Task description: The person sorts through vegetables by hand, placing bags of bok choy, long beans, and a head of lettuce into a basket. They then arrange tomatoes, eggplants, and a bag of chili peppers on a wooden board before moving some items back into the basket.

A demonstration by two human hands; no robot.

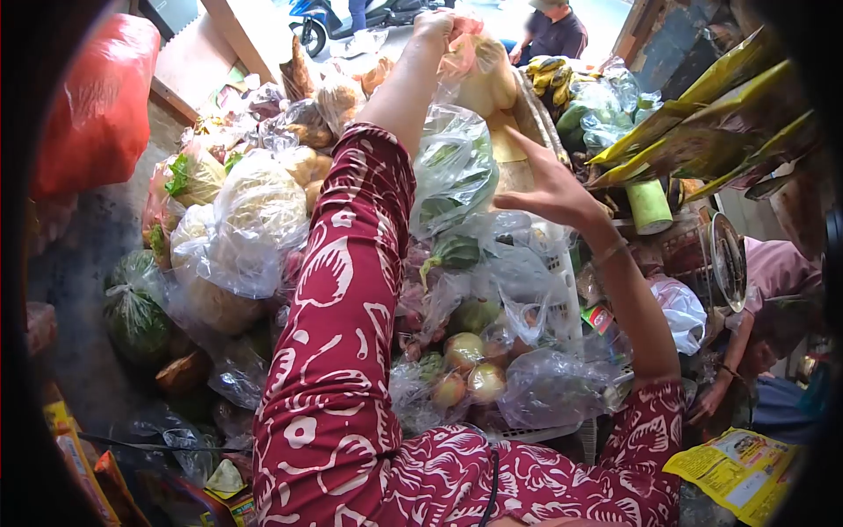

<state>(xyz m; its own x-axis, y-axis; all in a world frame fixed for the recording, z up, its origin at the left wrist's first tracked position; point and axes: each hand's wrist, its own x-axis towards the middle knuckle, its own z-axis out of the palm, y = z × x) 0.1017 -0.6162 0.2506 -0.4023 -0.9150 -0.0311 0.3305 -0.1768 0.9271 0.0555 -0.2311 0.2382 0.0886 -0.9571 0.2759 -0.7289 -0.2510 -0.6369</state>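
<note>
My left hand (433,26) is stretched out at the top of the view, closed on a pinkish plastic bag (467,54) whose contents I cannot make out. Below it lies a pale, gourd-like vegetable (497,88). My right hand (555,189) is open, its fingers spread above the produce and nothing in them. Beside those fingers sits a clear bag of green leafy vegetables (452,167). Bean sprouts in a clear bag (263,211) lie left of my left sleeve, and several onions (486,383) lie below my right hand.
A red plastic bag (101,101) hangs at upper left. Bananas (553,77) and long leaf-wrapped bundles (702,114) are at upper right. A co-worker's arm (729,369) reaches in at right. A person in dark clothing (559,37) and a motorbike (373,16) are outside.
</note>
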